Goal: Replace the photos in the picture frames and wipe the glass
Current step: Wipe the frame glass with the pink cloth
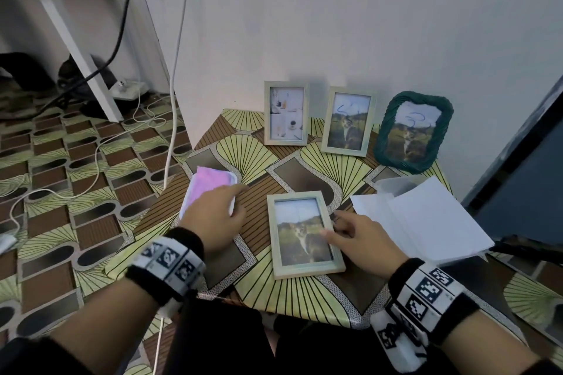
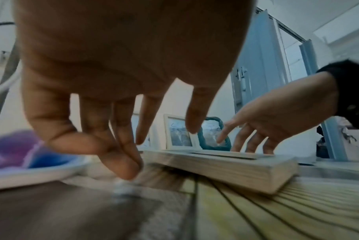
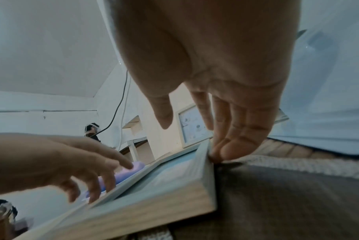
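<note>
A pale wooden frame [image 1: 306,233] with a cat photo lies flat, glass up, at the middle of the table. My right hand [image 1: 333,227] is at its right edge: straight fingertips [image 3: 225,149] touch the frame's side [image 3: 153,203] and the thumb hovers over the glass. My left hand [image 1: 234,201] is spread open to the left of the frame, partly over a pink cloth [image 1: 213,184] that lies in a white tray [image 1: 185,207]. It holds nothing. In the left wrist view the cloth [image 2: 12,146] is beside the fingertips [image 2: 129,170], which hang close to the table.
Three frames stand against the wall: a pale one with a light photo [image 1: 286,114], a pale one with a cat photo [image 1: 348,122] and a green woven one [image 1: 412,134]. White papers [image 1: 426,219] lie at the right. Cables [image 1: 100,149] run over the floor at the left.
</note>
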The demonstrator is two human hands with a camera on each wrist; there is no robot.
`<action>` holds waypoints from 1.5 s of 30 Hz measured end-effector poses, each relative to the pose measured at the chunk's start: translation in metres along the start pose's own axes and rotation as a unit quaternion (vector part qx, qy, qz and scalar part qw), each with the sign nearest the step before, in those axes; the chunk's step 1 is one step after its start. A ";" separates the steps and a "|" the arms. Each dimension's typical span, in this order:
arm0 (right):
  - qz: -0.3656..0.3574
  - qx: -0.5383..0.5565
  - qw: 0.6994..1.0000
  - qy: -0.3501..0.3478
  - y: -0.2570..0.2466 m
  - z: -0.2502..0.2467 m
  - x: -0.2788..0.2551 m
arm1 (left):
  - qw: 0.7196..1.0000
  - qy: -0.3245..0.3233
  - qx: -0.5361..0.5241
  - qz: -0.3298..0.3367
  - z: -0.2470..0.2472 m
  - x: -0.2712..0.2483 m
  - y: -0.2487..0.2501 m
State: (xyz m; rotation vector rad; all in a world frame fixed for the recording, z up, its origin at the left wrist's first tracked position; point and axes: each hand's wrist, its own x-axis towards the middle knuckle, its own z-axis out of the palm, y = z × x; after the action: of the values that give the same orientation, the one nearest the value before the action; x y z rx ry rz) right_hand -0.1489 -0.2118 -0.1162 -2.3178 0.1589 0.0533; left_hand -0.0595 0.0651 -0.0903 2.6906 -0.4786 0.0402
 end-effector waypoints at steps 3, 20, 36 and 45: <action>0.063 -0.003 0.998 0.024 -0.010 0.003 0.013 | 0.995 -0.087 0.019 -0.044 0.021 -0.017 0.030; 0.041 0.448 0.890 0.070 -0.045 0.008 0.000 | 0.721 -0.096 -0.681 -0.084 0.017 -0.031 0.045; -0.011 0.501 0.865 0.023 -0.070 0.001 0.010 | 0.733 -0.073 -0.677 0.005 -0.015 -0.024 0.048; -0.036 0.493 0.869 -0.040 -0.112 -0.007 0.101 | 0.785 -0.045 -0.616 -0.044 -0.053 0.049 0.009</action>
State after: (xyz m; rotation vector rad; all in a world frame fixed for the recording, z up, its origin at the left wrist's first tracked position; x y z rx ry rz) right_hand -0.0341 -0.1510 -0.0392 -1.2886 0.0338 0.0206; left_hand -0.0146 0.0629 -0.0331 1.4009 -0.2417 -0.3216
